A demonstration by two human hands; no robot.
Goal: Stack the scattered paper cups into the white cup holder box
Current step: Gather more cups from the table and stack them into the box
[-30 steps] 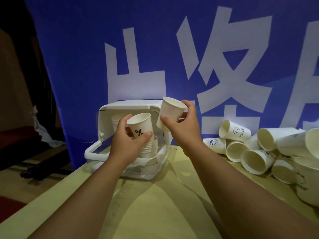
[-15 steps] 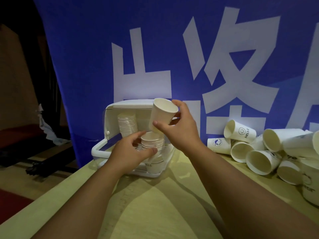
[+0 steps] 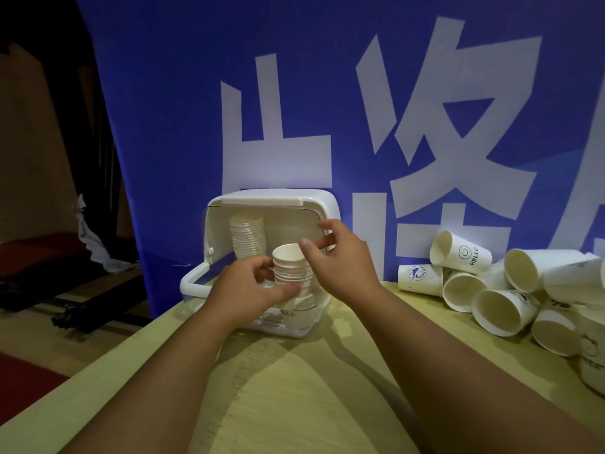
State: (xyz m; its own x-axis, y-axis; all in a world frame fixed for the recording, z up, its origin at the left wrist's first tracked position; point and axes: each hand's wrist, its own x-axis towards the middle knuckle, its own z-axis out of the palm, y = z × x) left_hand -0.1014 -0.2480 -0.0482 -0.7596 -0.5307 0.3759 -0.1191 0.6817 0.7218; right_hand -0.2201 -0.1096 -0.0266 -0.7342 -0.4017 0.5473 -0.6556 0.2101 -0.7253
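One white cup holder box (image 3: 322, 204) stands with its lid up at the far edge of the pale surface (image 3: 294, 388), touching the blue banner (image 3: 163, 93) behind it. It holds two stacks of nested paper cups: a taller back stack (image 3: 247, 237) at its left rear and a front stack (image 3: 291, 268) nearer the opening. How many cups each holds is too fine to count. The left grip (image 3: 245, 286) is clasped round the lower part of the front stack, thumb across its near side. The right grip (image 3: 340, 260) is released, its fingers loosely spread and only the thumb touching the rim of the stack's top cup. The lowest cup of this stack shows the letters "LLO" through the box's clear front. Well apart to the right, at least eight loose paper cups (image 3: 504, 311) lie tumbled together on the surface, some cut off by the frame edge. One of them (image 3: 461, 253) bears a smiley face and the word "HELLO". Another (image 3: 419, 276) carries a round blue logo whose lettering is too small to read. The banner shows large white Chinese characters, only partly in view.
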